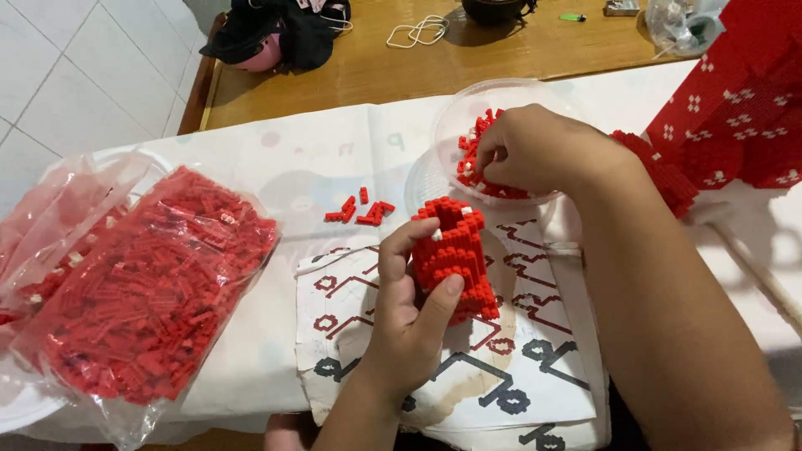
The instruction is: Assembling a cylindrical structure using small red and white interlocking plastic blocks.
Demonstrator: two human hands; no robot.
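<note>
My left hand (409, 313) upright, fingers clamped round red brick block (455, 255); my right hand (530, 150) curled, fingertips pinching among loose bricks (478, 171) in clear bowl (451, 125).

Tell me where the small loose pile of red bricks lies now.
In the head view, the loose red bricks lie on the white paper, left of the clear bowl and above the left hand.
</note>
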